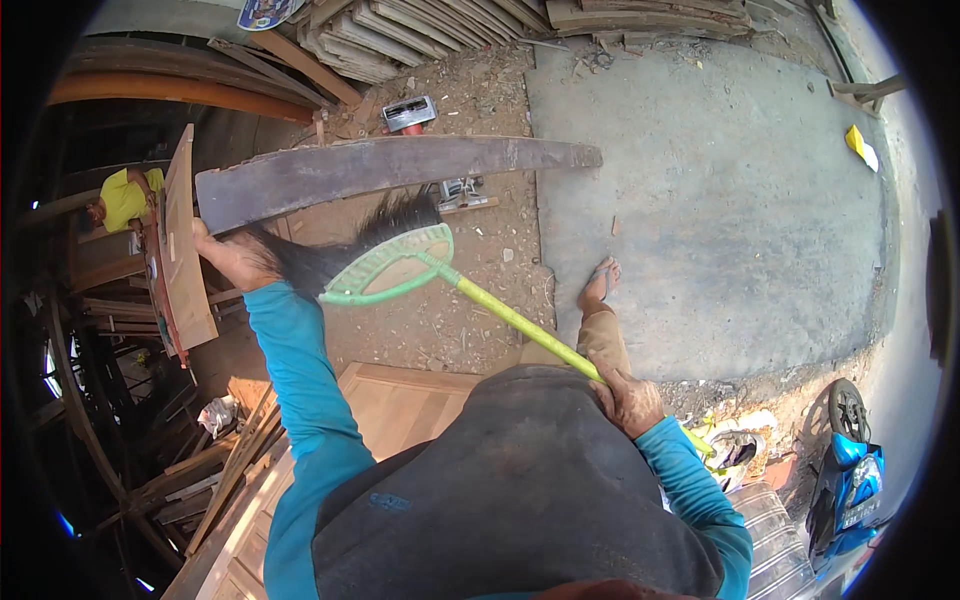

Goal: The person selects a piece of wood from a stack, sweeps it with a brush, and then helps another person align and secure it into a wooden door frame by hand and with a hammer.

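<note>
A broom [395,262] with a green head, black bristles and a yellow-green handle slants across the front of my body. My right hand [632,398] is wrapped round its handle, close to my right side. My left arm reaches out to the far left, where my left hand [240,262] grips the edge of a light wooden board [185,250]. The bristles pass beside that wrist, and its fingers show only in part. Just beyond the broom head lies a long grey plank [400,165], its left end close to my left hand.
A metal sheet [700,210] covers ground at right. Stacked planks [400,35] line the back. Power tools [408,112] stand near the grey plank. A panelled wooden door [400,405] lies beside me. A person in yellow [128,200] is at far left; a blue motorbike [850,480] stands at right.
</note>
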Demonstrator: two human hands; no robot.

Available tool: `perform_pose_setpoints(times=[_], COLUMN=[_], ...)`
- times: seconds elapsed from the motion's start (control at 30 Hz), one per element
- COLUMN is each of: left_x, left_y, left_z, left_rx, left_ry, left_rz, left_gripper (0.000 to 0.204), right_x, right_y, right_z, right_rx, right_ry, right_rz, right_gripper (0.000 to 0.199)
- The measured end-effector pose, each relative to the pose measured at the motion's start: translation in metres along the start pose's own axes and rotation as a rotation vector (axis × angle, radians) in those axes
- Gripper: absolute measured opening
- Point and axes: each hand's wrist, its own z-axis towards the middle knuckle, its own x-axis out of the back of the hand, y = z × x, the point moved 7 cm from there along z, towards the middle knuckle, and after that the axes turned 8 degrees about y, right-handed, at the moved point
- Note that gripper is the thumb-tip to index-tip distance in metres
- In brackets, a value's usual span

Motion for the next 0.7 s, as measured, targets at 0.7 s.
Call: perform_pose_setpoints(times=[0.7], left_x=[0.19], left_y=[0.148], left_z=[-0.096], left_rx=[-0.371], left_ry=[0.228], left_rz=[0.099], left_gripper=[0.058], right_x=[-0.195], right_y=[0.261], right_z=[-0.196], right_rx=[-1.08], right_ry=[0.165], right_rz=[-0.092], right_gripper=[0.043])
